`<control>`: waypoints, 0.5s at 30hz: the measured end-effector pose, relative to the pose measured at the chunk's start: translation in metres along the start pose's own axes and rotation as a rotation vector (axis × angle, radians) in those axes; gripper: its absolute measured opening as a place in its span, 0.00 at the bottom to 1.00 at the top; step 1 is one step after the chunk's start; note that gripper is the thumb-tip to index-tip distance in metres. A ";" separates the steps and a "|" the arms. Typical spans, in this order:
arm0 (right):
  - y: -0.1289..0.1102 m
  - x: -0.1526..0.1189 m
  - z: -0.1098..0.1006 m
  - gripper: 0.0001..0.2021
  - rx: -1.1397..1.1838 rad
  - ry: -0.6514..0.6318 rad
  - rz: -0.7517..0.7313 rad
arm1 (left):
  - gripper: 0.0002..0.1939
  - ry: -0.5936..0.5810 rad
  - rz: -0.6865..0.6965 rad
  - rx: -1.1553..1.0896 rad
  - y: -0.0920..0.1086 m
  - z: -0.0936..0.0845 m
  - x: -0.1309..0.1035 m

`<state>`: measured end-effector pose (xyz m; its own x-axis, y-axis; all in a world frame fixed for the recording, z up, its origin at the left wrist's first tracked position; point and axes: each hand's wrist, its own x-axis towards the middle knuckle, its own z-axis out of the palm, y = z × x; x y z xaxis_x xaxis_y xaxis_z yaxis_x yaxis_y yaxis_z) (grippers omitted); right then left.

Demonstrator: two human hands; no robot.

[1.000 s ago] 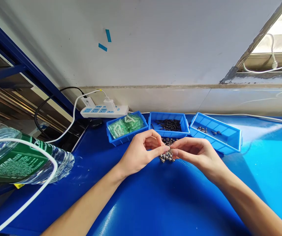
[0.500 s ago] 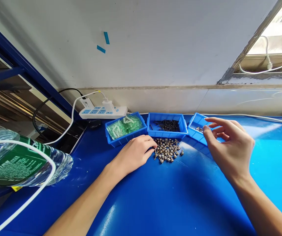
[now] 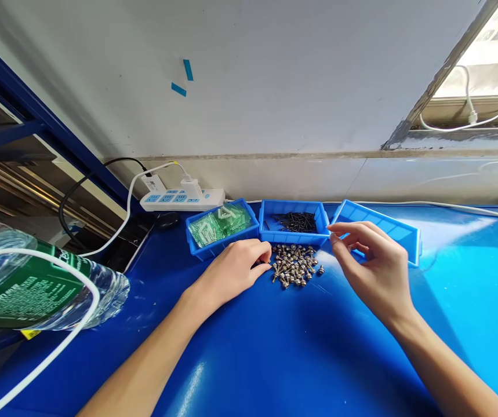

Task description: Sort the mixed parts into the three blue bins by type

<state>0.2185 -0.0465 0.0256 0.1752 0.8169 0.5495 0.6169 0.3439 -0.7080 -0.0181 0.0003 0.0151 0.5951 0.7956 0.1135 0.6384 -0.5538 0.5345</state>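
Note:
A heap of small metal screws with wide hex heads [image 3: 294,265] lies on the blue table in front of the bins. My left hand [image 3: 240,265] rests at the heap's left edge, fingers curled and the thumb close to them; whatever they may hold is hidden. My right hand [image 3: 373,263] hovers right of the heap, over the near side of the right blue bin [image 3: 399,234]. Its thumb and forefinger are slightly apart, and I see nothing between them. The hand covers part of that bin's inside.
A middle blue bin [image 3: 294,237] contains black screws [image 3: 298,222]. Green-and-clear packets [image 3: 220,223] fill the left bin [image 3: 226,247]. Behind stand a power strip [image 3: 207,200] and the wall. A large water bottle [image 3: 31,284] and white cable [image 3: 87,284] occupy the left side.
My right hand has moved left from over the right bin towards the heap, uncovering more of that bin. My left hand stays by the heap, its fingers curled slightly further in.

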 end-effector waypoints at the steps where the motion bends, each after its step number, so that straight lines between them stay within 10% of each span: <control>1: 0.000 0.000 0.001 0.06 0.002 -0.006 -0.009 | 0.07 0.003 -0.004 -0.011 0.000 0.000 0.000; 15: 0.001 -0.003 0.008 0.07 -0.034 -0.054 -0.169 | 0.04 -0.067 -0.088 0.064 0.003 -0.003 -0.001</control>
<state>0.2122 -0.0451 0.0199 0.0260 0.7728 0.6341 0.6596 0.4634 -0.5918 -0.0180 -0.0011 0.0197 0.5651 0.8249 0.0112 0.7185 -0.4988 0.4848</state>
